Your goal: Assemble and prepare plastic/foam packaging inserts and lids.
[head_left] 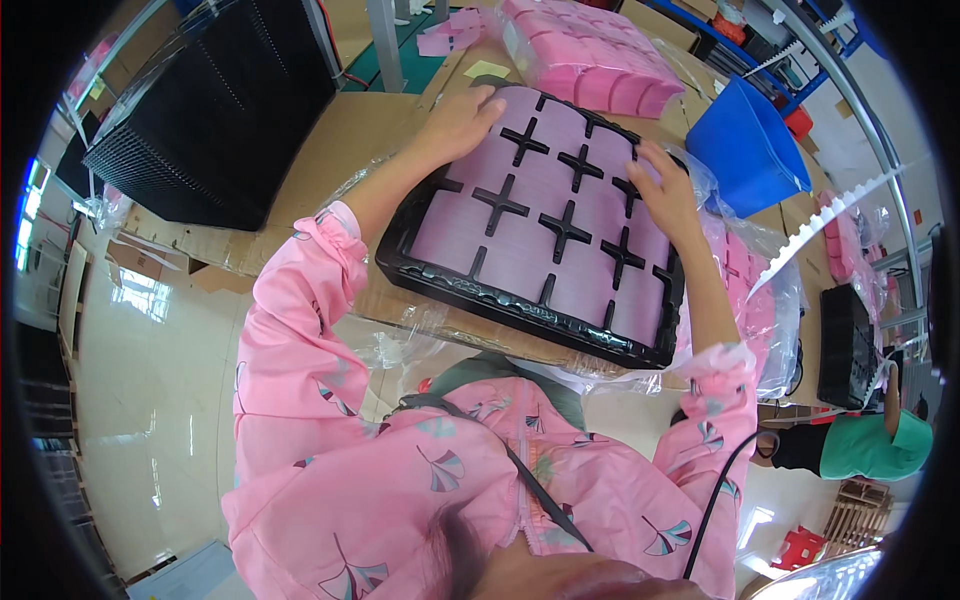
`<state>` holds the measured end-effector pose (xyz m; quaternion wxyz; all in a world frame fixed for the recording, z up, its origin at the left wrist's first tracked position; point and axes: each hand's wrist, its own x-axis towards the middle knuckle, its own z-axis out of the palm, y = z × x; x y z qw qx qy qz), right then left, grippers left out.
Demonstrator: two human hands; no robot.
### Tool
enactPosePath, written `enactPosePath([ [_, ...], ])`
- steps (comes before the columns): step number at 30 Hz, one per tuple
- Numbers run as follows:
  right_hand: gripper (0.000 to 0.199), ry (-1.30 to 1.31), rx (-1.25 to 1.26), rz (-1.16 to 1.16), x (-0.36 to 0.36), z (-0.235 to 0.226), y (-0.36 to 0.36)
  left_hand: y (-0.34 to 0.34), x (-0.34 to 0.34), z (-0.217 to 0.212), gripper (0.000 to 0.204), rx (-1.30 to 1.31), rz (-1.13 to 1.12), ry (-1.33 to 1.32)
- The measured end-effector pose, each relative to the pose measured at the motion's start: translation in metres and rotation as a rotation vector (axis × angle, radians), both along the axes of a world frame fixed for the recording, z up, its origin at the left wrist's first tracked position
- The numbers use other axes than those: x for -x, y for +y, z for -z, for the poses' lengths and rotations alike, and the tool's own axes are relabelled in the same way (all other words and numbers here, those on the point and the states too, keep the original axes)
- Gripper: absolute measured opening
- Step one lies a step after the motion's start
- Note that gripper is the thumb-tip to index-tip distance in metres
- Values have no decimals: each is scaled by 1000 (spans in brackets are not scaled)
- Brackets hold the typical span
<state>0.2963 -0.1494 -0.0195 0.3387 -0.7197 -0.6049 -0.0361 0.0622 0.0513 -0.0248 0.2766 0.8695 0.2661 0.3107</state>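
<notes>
Both hands lie flat and open on a black tray (520, 300) of pink sheets (520, 255): left hand (462, 120) at the far corner, right hand (665, 190) at the right edge, gripping nothing.

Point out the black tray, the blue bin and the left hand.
black tray (520, 300): head view, near rim.
blue bin (750, 150): head view, side wall.
left hand (458, 122): head view, back of hand.

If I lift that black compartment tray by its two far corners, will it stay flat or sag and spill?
The black tray looks thin and moulded, so it may flex under a corner lift. The pink sheets lie loose in their compartments, so tilting probably slides them. Left hand and right hand both press on top; a mid-edge grip seems safer.
</notes>
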Motion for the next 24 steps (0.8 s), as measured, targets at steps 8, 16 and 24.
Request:
enactPosePath([
  [8,44,-67,171,35,9,6,165,21,11,5,43,47,5,-108],
  [16,34,170,375,43,18,12,206,24,26,4,43,265,10,-107],
  [24,36,215,168,-153,10,33,204,24,19,8,42,265,13,-143],
])
